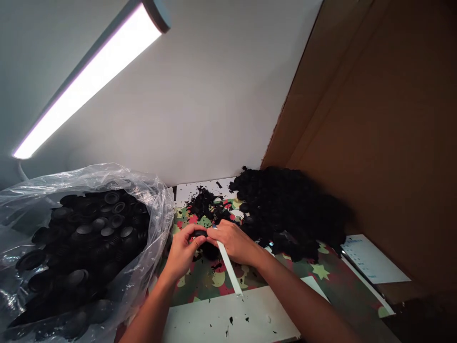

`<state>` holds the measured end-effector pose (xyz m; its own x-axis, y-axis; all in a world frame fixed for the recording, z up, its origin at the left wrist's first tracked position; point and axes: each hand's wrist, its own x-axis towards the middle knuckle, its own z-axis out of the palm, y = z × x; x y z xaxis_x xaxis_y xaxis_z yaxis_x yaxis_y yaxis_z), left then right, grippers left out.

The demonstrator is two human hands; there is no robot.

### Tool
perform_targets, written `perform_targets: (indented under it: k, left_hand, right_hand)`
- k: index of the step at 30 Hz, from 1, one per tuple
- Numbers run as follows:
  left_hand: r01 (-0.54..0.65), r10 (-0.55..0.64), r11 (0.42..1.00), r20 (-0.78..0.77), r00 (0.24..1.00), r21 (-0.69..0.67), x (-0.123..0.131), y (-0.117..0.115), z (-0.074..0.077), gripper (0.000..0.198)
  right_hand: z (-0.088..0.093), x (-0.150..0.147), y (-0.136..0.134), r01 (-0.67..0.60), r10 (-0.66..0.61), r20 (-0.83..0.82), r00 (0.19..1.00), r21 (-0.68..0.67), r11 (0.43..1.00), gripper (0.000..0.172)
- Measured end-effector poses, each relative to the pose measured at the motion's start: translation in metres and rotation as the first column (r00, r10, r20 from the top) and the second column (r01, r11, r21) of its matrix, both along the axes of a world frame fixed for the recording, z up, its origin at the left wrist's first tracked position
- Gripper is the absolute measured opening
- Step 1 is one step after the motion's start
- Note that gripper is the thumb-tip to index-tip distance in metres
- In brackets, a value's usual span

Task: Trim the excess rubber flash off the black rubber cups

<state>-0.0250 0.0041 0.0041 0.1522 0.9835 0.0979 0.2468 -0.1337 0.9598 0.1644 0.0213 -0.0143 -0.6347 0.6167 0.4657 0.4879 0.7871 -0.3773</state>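
Observation:
At the middle of the work surface, my left hand pinches a small round black rubber part between thumb and fingers. Close against it, my right hand is closed around a long flat white strip, whose lower end slants toward me. The strip's upper end is hidden in my fingers, so I cannot tell what kind of tool it is. Black scraps lie just beyond both hands on a camouflage-patterned sheet with stars.
On the left, a clear plastic bag holds many black ribbed rubber parts. A large black heap rises at the right, against a cardboard wall. A tube lamp hangs above. A white board with specks lies in front.

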Motion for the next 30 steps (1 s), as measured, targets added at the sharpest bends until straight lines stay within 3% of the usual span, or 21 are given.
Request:
perform_targets:
  k: [4,9,12,16,19,22,27,30]
  left_hand:
    - [-0.117,0.134,0.987,0.16,0.978,-0.114,0.012,0.0,-0.004,0.023]
    - [-0.142,0.277,0.939,0.446,0.851,-0.313,0.029,0.008,-0.014,0.036]
    - [-0.193,0.321,0.935,0.484,0.814,-0.296,0.03,0.02,-0.012,0.042]
    - [-0.212,0.304,0.951,0.55,0.778,-0.226,0.02,0.031,0.004,0.043]
    - [-0.166,0.22,0.975,0.597,0.771,-0.146,0.016,0.026,0.012,0.041]
    - [-0.155,0.178,0.984,0.621,0.763,-0.092,0.016,0.016,0.007,0.043]
    - [-0.151,0.147,0.988,0.559,0.816,-0.04,0.016,0.007,-0.005,0.05]
    - [-0.134,0.124,0.991,0.468,0.875,-0.011,0.013,0.004,-0.008,0.048]
  right_hand:
    - [-0.006,-0.005,0.001,0.019,-0.016,-0.028,0.999,0.131,0.991,0.028]
    - [-0.015,-0.013,-0.001,0.04,-0.043,0.009,0.999,0.227,0.973,0.023]
    - [-0.021,-0.022,-0.012,-0.005,-0.002,0.026,1.0,0.257,0.967,0.022]
    - [-0.025,-0.031,-0.026,-0.028,0.048,-0.078,0.996,0.245,0.969,0.023]
    - [-0.021,-0.026,-0.021,0.132,-0.11,-0.125,0.986,0.185,0.974,0.027]
    - [-0.016,-0.013,-0.01,0.27,-0.265,-0.07,0.962,0.066,0.961,0.02]
    - [-0.01,0.002,-0.001,0.285,-0.292,-0.005,0.956,-0.191,0.939,0.014]
    - [-0.007,0.002,-0.002,0.324,-0.373,-0.088,0.924,-0.337,0.884,0.03]
